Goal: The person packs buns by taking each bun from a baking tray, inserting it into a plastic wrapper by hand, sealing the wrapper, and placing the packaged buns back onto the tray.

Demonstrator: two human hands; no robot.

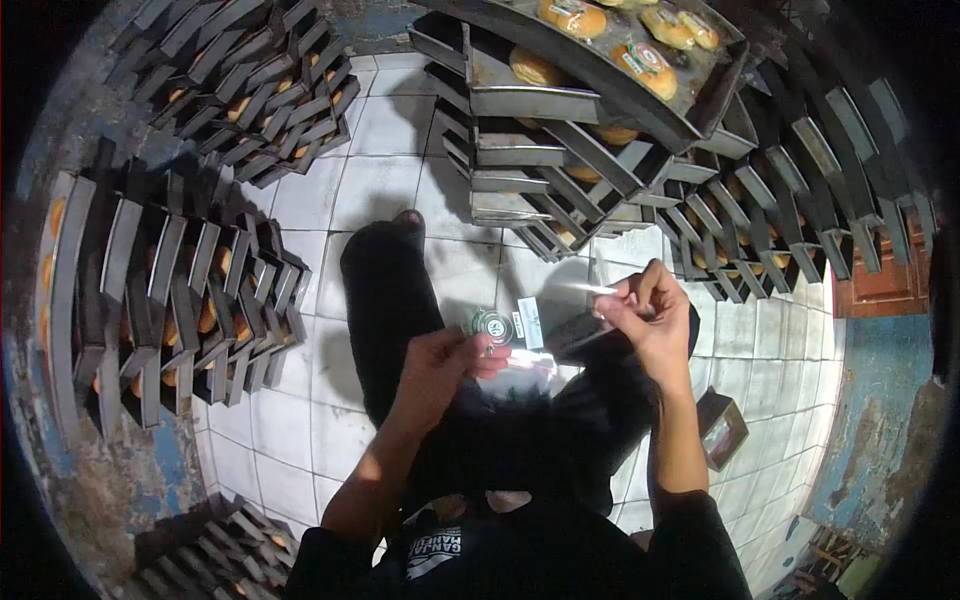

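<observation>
A clear plastic bag (535,366) with a round green and white printed logo hangs between my hands, above my lap. My left hand (448,362) is closed on the bag's left side, thumb against fingers, beside the logo. Higher and to the right, my right hand (643,302) is pinched on a thin, whitish, shiny piece (596,289) that looks like clear plastic; whether it belongs to the same bag cannot be made out. Glare hides part of the plastic.
Stacked metal trays (170,300) with buns stand at the left, with more at the upper left and lower left. At the top right, a tray (640,95) holds wrapped buns above further stacks. A small dark box (720,430) sits on the white tiled floor (270,430).
</observation>
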